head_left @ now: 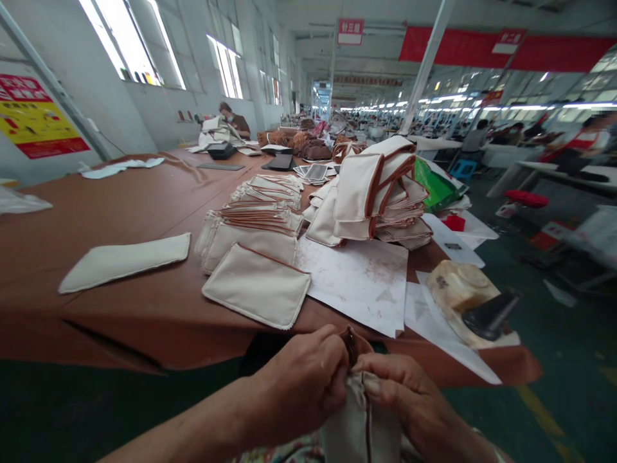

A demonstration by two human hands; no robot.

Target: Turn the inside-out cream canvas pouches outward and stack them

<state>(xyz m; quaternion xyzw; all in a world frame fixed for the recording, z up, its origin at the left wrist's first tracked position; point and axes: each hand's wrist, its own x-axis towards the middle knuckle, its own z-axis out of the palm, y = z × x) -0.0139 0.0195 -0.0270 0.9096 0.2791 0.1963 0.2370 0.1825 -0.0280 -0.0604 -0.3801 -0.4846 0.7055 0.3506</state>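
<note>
My left fingers [336,370] and right fingers [388,366] pinch a cream fabric piece with brown edging [346,426] just in front of the brown-covered counter [144,206], near a flat, cream, brown-trimmed rectangular pouch [258,286] lying on its near side.

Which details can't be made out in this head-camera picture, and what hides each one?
All in the head view:
- Left hand: fingertips hidden behind its own knuckles.
- Cream piece in the hands: lower end cut off by the bottom edge.
- Wall poster: left side cut off by the picture edge; small print too small.
- Person in red: details blurred.
</note>
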